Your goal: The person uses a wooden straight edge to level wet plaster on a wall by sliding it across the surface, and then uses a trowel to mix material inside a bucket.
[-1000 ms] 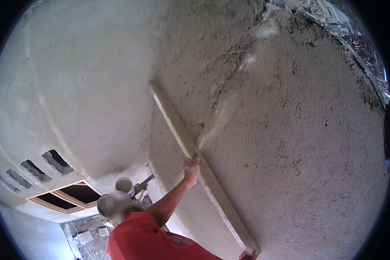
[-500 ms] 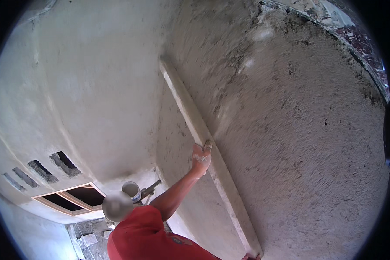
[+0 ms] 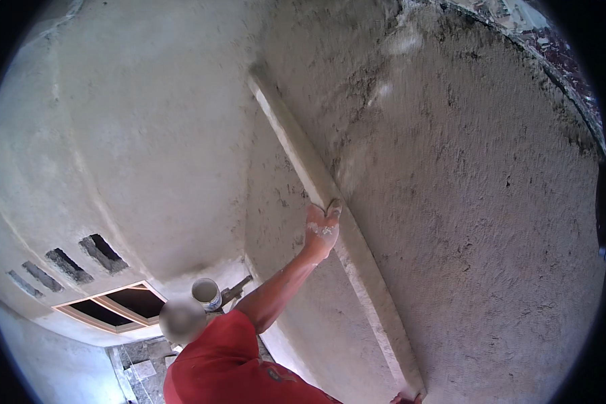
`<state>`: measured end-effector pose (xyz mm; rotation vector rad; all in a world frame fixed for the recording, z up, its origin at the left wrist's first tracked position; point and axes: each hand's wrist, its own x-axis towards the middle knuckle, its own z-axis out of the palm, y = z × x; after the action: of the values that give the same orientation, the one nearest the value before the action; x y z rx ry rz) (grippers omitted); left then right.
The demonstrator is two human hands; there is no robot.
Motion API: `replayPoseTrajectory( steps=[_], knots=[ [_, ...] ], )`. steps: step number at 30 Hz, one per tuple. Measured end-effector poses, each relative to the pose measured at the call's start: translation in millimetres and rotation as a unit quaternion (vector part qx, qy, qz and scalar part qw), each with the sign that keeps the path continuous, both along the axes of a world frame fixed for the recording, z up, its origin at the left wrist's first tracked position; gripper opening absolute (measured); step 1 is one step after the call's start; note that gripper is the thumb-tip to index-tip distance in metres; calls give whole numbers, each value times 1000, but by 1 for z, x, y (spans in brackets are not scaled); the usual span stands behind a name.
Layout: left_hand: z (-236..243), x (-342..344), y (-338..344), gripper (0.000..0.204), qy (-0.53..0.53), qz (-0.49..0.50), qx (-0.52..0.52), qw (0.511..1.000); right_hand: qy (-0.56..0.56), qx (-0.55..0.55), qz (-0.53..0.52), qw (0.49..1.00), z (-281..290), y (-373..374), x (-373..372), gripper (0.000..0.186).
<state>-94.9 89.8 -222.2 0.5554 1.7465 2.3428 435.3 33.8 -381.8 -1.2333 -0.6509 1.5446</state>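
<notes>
A long, pale straightedge (image 3: pixel 367 276), smeared with plaster, lies slantwise against the rough grey-brown plastered wall (image 3: pixel 478 222). It runs from upper left to lower right. My left hand (image 3: pixel 322 229), with wet plaster on its back, is closed on the straightedge near its middle; the thumb reaches over the edge and the other fingers are partly hidden. At the lower end my right hand (image 3: pixel 406 397) grips the straightedge, mostly cut off by the picture's edge. My red sleeve and shirt fill the bottom.
A smoother grey wall (image 3: pixel 148 135) meets the rough one at a corner on the left. Lower left are several slots and a wooden-framed opening (image 3: pixel 114 307). A bucket (image 3: pixel 206 293) stands beside a blurred round shape (image 3: pixel 182 320). Rubble lies on the floor below.
Both hands have carried the straightedge a little to the right, and its upper end has risen along the wall. My grip on it looks the same.
</notes>
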Motion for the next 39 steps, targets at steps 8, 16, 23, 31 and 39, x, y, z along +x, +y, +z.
replayPoseTrajectory(
  steps=[8,16,23,31,39],
  knots=[
    [30,11,1,35,66,24,26,997,-7,31,-3,999,18,-3,16,50],
    [85,35,-17,33,82,-148,100,981,-16,72,-23,997,45,-23,27,51],
    [55,55,-40,31,-48,-169,171,969,-187,208,-208,937,129,-73,-23,47],
    [12,33,-24,27,-198,-132,219,946,-668,429,-322,516,194,-79,-28,65],
    [47,14,-20,28,-201,-193,194,941,-729,542,-195,370,245,-52,-60,46]
  ],
)
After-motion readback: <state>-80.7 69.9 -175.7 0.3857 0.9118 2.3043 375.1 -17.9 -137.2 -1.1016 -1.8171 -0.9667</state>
